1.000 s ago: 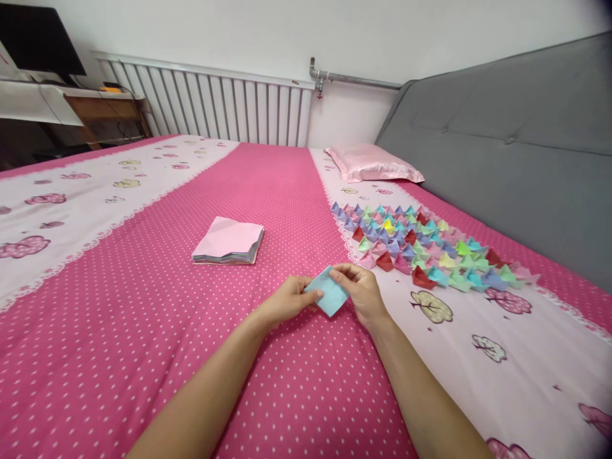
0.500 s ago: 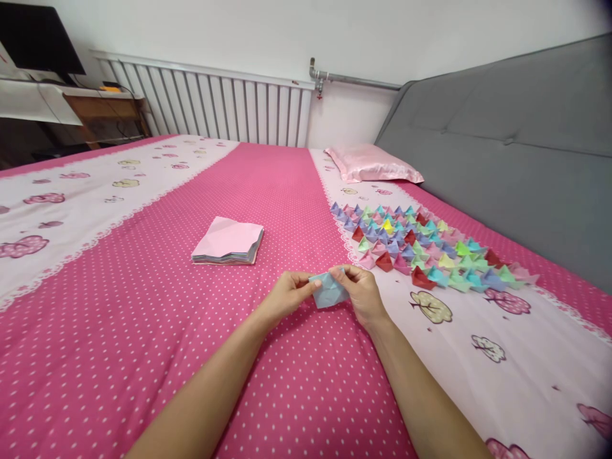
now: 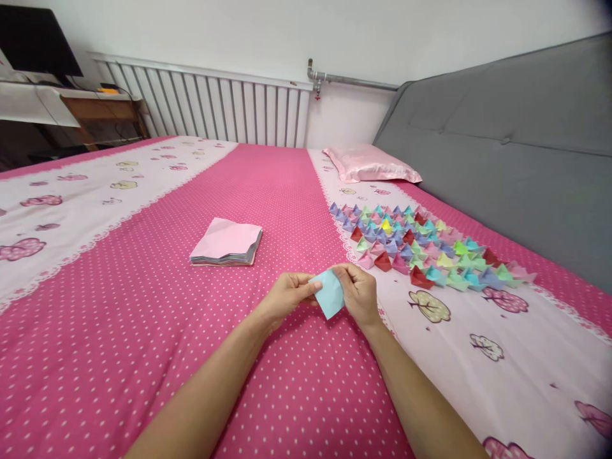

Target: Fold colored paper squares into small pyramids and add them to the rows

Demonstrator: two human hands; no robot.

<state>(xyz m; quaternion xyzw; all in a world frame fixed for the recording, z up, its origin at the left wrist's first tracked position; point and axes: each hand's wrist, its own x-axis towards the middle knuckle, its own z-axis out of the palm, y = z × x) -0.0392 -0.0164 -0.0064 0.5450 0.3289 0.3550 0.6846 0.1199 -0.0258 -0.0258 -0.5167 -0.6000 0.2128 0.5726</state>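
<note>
A small light-blue folded paper [image 3: 329,296] is held up between my two hands, above the pink dotted bedspread. My left hand [image 3: 289,296] pinches its left edge, thumb on the near face. On the other side my right hand [image 3: 357,291] grips the upper right edge, its fingers partly hidden behind the paper. One corner of the paper points down toward me. Rows of small folded paper boats [image 3: 421,245] in many colours stand to the right, beyond my right hand. A stack of square paper [image 3: 226,242], pink sheet on top, lies to the left.
A pink satin pillow [image 3: 368,163] lies at the far right, beside the grey padded headboard [image 3: 507,127]. The white radiator [image 3: 205,102] runs along the wall behind the bed. A desk [image 3: 98,111] with a black monitor [image 3: 36,44] stands at the far left.
The blue paper has turned and now shows a larger, smoother diamond-shaped face with a corner pointing down. Both hands keep hold of it in nearly the same place.
</note>
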